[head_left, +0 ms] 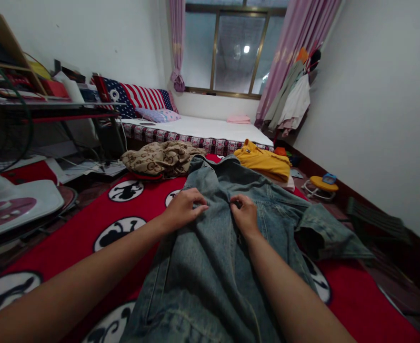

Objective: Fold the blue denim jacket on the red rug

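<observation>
Red blanket (70, 247) below both hands. Denim jacket (206, 267) on it, directly under hands, one sleeve outstretched beyond right wrist. Brown patterned cloth (163, 159) ahead of left hand (183, 208), fingers curled at denim, cannot tell whether gripping. Yellow garment (263, 161) ahead of right hand (245, 214), pinching jacket's front edge.
</observation>
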A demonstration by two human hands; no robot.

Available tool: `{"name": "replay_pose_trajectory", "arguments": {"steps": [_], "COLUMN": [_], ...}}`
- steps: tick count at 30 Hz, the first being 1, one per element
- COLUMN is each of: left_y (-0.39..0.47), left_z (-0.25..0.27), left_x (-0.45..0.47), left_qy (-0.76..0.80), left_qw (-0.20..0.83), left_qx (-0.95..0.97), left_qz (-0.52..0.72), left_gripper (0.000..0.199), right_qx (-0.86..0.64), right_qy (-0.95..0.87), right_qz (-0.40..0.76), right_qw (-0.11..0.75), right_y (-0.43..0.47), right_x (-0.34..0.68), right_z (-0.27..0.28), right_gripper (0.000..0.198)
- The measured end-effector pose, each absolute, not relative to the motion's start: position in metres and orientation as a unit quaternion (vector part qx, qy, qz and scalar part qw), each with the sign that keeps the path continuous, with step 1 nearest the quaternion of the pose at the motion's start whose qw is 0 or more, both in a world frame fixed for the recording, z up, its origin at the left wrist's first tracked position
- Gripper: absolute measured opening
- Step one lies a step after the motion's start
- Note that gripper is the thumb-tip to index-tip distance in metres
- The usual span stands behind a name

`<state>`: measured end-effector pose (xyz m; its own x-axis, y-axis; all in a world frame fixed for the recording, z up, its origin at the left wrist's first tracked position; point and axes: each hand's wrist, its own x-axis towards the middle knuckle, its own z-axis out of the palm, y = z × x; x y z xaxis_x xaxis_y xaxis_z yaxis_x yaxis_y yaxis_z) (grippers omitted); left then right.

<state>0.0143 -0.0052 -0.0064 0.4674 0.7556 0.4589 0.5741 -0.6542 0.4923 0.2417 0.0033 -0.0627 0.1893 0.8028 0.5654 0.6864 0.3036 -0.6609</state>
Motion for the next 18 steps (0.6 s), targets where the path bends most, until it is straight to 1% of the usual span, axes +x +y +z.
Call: {"name": "replay_pose_trajectory", "arguments": {"steps": [3,5,8,9,10,13,15,17,18], "left_y": [-0.037,-0.056,-0.081,-0.088,-0.095,-0.111,-0.119,-0.123,-0.123], "left_z": [0.007,0.018,0.034,0.039,0.043,0.045,0.037,0.024,0.018], "left_x": [0.004,-0.008,-0.026,-0.032,-0.036,-0.046,-0.049,-0.048,-0.046], "left_qy": [0.342,0.279,0.208,0.199,0.197,0.21,0.212,0.202,0.195], "left_qw": [0.277,0.352,0.399,0.395,0.382,0.309,0.257,0.216,0.198], "left_qx": [0.856,0.865,0.88,0.887,0.895,0.925,0.942,0.954,0.959], "left_qz": [0.27,0.224,0.154,0.134,0.115,0.067,0.039,0.037,0.05], "left_gripper": [0.02,0.025,0.018,0.016,0.02,0.046,0.061,0.068,0.066], "right_qx": [-0.59,-0.589,-0.597,-0.6,-0.603,-0.604,-0.606,-0.61,-0.612], "right_qy": [-0.622,-0.621,-0.619,-0.618,-0.618,-0.62,-0.622,-0.625,-0.627], "right_qz": [0.076,0.082,0.085,0.087,0.088,0.092,0.091,0.088,0.087], "right_qw": [0.51,0.51,0.503,0.5,0.498,0.493,0.487,0.478,0.474], "right_y": [0.005,0.005,0.005,0.005,0.005,0.005,0.004,0.003,0.003], "right_x": [0.243,0.244,0.244,0.244,0.244,0.244,0.244,0.244,0.244], "right_z": [-0.063,-0.064,-0.064,-0.064,-0.065,-0.065,-0.065,-0.065,-0.065], "right_gripper": [0.015,0.015,0.016,0.016,0.016,0.015,0.015,0.015,0.016]}}
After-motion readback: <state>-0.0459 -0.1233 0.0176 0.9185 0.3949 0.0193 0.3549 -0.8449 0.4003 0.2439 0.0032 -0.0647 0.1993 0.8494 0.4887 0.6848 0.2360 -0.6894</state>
